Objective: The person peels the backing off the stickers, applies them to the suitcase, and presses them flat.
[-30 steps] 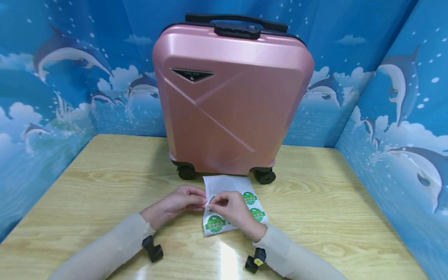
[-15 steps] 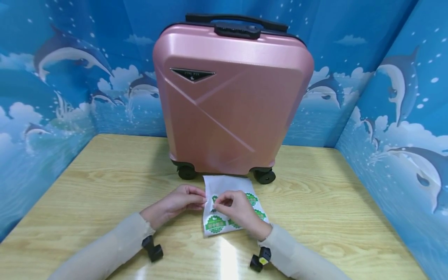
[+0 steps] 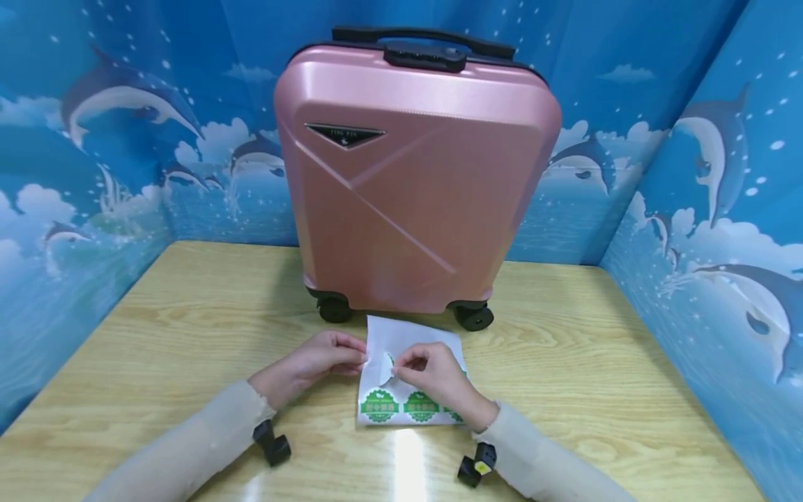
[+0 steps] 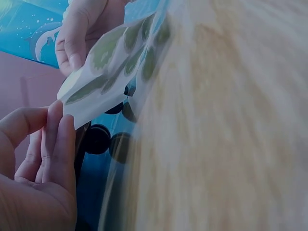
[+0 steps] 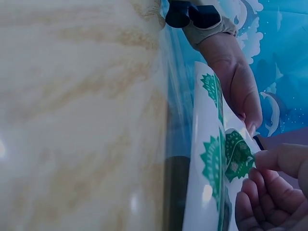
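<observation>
A white sheet of stickers (image 3: 408,333) carries round green labels with jagged edges. My left hand (image 3: 320,359) pinches its left edge between thumb and fingers. Thumb and forefinger of my right hand (image 3: 436,373) pinch one round green sticker (image 5: 238,155), which is partly lifted off the sheet. In the head view this sticker shows its white back. The right hand hides several of the other labels. Seen from the left wrist, the sheet (image 4: 91,108) is held up off the table at a slant, with the green labels showing through.
Behind the sheet a pink suitcase (image 3: 414,188) stands upright on black wheels (image 3: 475,317), its black handle (image 3: 426,35) on top. A wood-grain table (image 3: 188,314) lies under everything. Blue dolphin-print curtains (image 3: 125,139) enclose the back and sides.
The right hand has moved slightly right, peeling the sticker's left side up and back. The sheet has turned a little and curved. The left hand has barely moved.
</observation>
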A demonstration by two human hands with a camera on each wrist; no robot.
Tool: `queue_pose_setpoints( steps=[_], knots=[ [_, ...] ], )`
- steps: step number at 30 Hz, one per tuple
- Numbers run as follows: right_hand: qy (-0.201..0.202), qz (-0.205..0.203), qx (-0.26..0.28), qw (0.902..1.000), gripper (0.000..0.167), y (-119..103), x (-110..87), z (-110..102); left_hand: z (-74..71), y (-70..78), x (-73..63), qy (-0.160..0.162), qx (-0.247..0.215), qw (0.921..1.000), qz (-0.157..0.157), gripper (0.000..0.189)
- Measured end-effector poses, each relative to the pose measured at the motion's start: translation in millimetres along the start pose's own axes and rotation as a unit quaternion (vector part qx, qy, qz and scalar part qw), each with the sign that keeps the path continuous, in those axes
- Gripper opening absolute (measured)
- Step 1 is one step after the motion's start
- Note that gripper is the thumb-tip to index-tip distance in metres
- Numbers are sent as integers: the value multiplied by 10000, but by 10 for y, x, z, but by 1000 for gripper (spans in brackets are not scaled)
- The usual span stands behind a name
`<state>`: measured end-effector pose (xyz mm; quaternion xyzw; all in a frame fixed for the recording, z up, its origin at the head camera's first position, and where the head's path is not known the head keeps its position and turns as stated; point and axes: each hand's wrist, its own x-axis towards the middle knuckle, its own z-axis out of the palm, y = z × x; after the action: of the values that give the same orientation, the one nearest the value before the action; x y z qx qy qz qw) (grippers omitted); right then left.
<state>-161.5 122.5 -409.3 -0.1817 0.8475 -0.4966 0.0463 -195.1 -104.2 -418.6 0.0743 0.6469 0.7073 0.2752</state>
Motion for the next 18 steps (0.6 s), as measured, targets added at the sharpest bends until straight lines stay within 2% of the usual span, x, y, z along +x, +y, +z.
queue_pose_setpoints(
  steps=[11,18],
  knots=[
    [-31,110,-15,9999,4,-5,-21,-64,-107,35,-25,494,625,9968,44,22],
    [32,253,-15,9997,6,6,-44,-80,-156,44,-52,691,836,9941,51,25]
  ],
)
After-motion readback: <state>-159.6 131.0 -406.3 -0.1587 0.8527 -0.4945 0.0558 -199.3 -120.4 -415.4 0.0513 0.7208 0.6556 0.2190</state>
